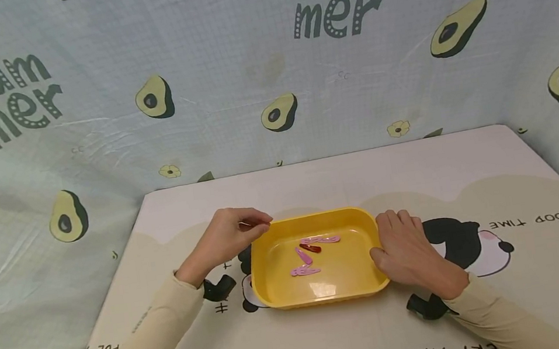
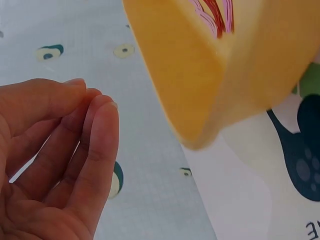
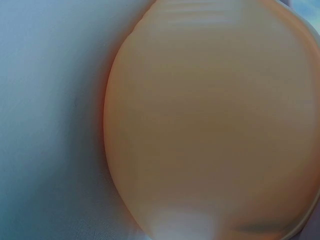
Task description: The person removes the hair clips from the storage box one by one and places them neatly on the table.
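Observation:
A yellow tray point(image 1: 274, 293) holds several pink hair clips point(image 1: 305, 270) and one dark red hair clip point(image 1: 311, 248). My right hand point(image 1: 405, 246) grips the tray's right end, thumb at the near side and fingers over the far right corner. Beside the far left corner is my left hand point(image 1: 234, 233). In the left wrist view, the left hand point(image 2: 60, 150) has its thumb and fingertips close together with nothing between them, apart from the tray point(image 2: 190, 100). A blurred, skin-toned surface fills most of the right wrist view and hides the right fingers.
The tray is over a table point(image 1: 333, 338) with a pale panda-print cover. Behind it and at both sides hangs a light cloth point(image 1: 221, 135) printed with avocados and the word "summer".

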A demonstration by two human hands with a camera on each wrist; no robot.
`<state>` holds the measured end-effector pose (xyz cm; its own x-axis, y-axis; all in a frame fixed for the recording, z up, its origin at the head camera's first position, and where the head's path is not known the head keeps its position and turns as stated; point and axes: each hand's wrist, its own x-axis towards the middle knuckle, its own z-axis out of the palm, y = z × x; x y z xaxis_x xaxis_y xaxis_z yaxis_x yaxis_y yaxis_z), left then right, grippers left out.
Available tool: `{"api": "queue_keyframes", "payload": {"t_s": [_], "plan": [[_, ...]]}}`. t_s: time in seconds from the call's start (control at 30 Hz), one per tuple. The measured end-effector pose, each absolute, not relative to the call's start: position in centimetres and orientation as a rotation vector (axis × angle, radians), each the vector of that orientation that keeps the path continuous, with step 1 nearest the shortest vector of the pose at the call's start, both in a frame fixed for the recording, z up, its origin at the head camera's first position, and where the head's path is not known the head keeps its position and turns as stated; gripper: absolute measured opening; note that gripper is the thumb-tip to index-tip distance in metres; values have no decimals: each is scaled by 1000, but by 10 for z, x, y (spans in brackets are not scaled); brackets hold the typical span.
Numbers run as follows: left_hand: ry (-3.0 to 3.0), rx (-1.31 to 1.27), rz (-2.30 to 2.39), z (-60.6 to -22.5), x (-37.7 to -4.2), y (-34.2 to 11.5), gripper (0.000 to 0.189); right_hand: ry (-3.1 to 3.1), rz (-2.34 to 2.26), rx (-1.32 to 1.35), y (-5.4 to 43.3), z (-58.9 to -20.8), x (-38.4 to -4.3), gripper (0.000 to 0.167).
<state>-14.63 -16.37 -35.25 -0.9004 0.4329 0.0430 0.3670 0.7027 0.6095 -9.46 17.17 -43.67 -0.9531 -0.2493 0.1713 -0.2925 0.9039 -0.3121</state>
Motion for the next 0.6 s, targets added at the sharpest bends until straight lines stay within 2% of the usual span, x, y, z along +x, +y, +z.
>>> {"api": "queue_keyframes", "payload": {"t_s": [0.6], "plan": [[2649,925,997,-361,-143,-132,17,-2939,523,418,172,-437,-95,21]]}}
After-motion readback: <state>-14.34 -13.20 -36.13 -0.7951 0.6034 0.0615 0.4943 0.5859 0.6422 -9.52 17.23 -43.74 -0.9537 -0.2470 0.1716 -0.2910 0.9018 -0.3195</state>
